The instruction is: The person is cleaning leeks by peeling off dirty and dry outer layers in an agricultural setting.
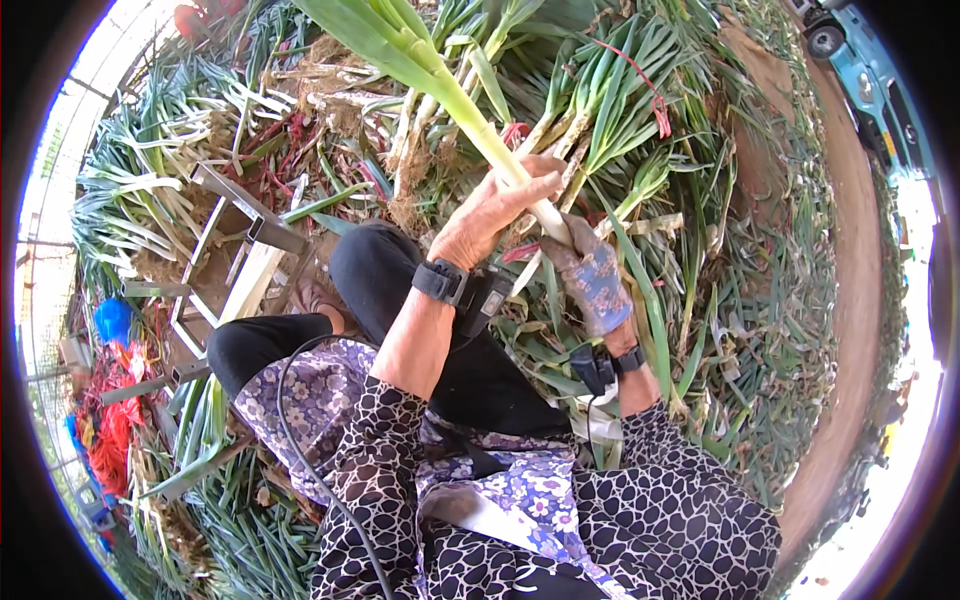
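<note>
One leek (462, 108) slants over the far leek pile (605, 110), left hand (490, 215) grip wrapped round its pale shank (512, 172), gloved right hand (592, 282) pinching its lower end (553, 224), apparently for two-point support.

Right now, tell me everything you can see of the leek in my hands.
The leek is smooth-looking, white low down, yellowish green higher up, opening into broad green leaves cut off by the picture's top edge. It slants from upper left to lower right. The bare left hand wraps around its pale part; the gloved right hand holds its lower end, hiding the tip.
</note>
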A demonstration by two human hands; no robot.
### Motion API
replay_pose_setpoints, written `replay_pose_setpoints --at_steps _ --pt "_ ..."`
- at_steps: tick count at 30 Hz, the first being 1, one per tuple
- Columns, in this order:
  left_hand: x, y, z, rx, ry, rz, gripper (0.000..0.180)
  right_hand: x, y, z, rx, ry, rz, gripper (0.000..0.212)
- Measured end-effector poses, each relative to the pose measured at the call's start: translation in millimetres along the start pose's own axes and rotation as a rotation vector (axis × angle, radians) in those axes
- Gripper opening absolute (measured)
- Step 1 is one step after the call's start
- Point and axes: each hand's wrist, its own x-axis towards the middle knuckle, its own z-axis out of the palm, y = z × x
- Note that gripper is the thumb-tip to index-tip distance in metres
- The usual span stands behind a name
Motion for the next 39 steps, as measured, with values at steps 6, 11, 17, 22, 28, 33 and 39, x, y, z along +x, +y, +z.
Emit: replay_pose_setpoints --at_steps 6,11,17,22,28,33,39 --pt "4.5 39.7 -19.0 -0.675 0.285 0.329 0.052 -40.0 20.3 16.5 -0.024 0.022 0.071 0.035" --pt "-0.6 19.4 -16.8 -0.611 0.145 0.249 0.019 -38.9 15.8 25.2 0.065 -0.025 0.175 0.036" --pt "-9.2 13.1 5.2 -0.392 0.091 0.038 0.025 -4.0 -5.8 11.2 0.006 -0.023 0.112 0.037" --pt "-14.7 7.6 26.8 -0.108 -0.120 -0.176 0.050 9.8 -14.2 6.3 0.185 0.095 0.072 0.031" --pt "5.0 21.8 -7.0 -0.487 0.230 0.259 0.065 -14.2 10.8 28.6 -0.345 0.313 -0.175 0.043" --pt "2.2 15.9 -25.0 -0.560 0.188 0.286 0.042 -9.3 26.8 40.2 0.000 0.104 -0.051 0.056" --pt "1.2 21.0 -12.6 -0.426 0.167 0.289 0.044 51.0 -11.8 14.5 -0.341 0.072 -0.623 0.032"
